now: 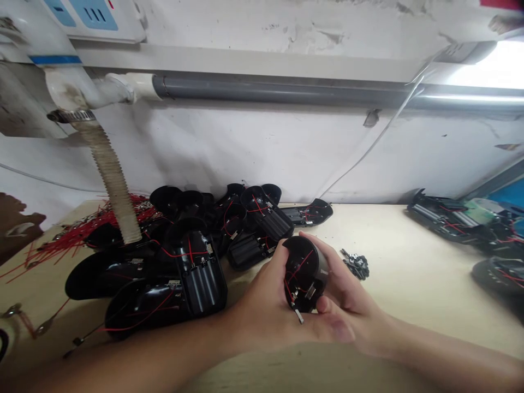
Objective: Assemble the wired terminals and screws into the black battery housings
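Both my hands grip one black plastic housing point(308, 262) above the table, its hollow round end turned up toward me. My left hand point(268, 305) wraps its left side, with the thumb laid along the near edge. Around the right side curl the fingers of my right hand point(347, 295), its thumb close to the lower rim. Inside the housing run thin red wires, and small metal contacts show near the bottom. A metal tab sticks out by my left thumb. To the left lies a pile of similar black housings point(204, 289) with red wires and battery slots.
Red wires point(94, 229) lie heaped at the back left below a ribbed hose point(108, 174). Small dark metal parts point(355, 265) sit right of my hands. More black housings point(446, 218) stand at the far right. A grey pipe point(278, 90) runs along the wall.
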Demonstrator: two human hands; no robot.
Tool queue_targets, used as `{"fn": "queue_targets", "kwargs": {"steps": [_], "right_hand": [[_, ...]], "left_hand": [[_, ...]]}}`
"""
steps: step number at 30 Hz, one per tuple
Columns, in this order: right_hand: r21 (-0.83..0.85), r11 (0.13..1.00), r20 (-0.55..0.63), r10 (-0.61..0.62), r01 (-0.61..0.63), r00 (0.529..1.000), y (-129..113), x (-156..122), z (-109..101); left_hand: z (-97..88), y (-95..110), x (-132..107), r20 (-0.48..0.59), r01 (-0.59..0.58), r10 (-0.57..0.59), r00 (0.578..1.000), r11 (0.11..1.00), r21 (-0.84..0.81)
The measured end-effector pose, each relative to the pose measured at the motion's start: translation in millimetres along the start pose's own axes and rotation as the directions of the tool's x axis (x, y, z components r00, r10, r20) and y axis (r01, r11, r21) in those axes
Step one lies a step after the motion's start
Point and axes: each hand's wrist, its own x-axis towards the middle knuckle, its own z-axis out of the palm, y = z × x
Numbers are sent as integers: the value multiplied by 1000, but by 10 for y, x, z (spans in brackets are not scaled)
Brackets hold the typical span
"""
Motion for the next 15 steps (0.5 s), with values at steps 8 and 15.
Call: {"fn": "queue_targets", "kwargs": {"steps": [8,15], "right_hand": [[-179,982,-28,-63,57,998,-90,1,90],[-122,990,-60,-79,71,995,-124,5,174]], "left_hand": [[23,-82,0,-82,-39,56,995,981,190],[129,-155,-62,-187,59,4,982,942,329]]}}
